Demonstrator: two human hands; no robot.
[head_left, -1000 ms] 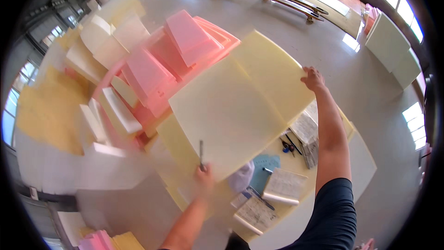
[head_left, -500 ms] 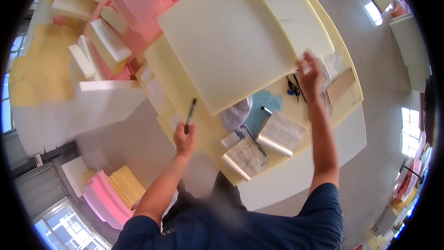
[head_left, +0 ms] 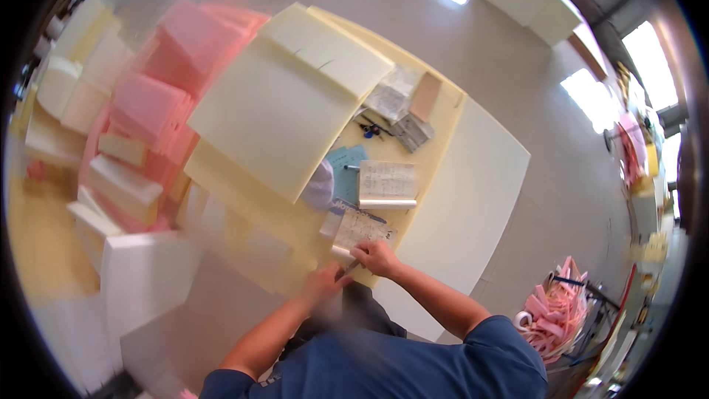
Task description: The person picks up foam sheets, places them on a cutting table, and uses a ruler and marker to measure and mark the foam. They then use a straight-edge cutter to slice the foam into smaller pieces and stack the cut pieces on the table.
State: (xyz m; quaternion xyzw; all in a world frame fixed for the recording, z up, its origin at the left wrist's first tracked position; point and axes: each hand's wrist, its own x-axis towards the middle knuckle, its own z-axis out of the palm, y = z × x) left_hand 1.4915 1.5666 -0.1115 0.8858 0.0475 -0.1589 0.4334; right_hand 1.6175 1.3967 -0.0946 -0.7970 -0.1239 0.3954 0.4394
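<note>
Seen from above, a person in a blue shirt leans over the near edge of a yellow foam-topped counter (head_left: 436, 129). Both hands meet at that near edge. The right hand (head_left: 379, 257) rests on the lower corner of a printed paper sheet (head_left: 360, 230), its fingers curled around a thin dark pen-like tool (head_left: 348, 268). The left hand (head_left: 323, 283) is just beside it, blurred, so whether its fingers grip anything cannot be told. Further along the counter lie an open notebook (head_left: 388, 181), a blue sheet (head_left: 346, 170) and a pair of scissors (head_left: 371, 130) near a small brown block (head_left: 425, 96). A large pale yellow foam slab (head_left: 273, 114) covers the far left part of the counter. Pink foam blocks (head_left: 144, 103) are stacked off the counter's left edge.
</note>
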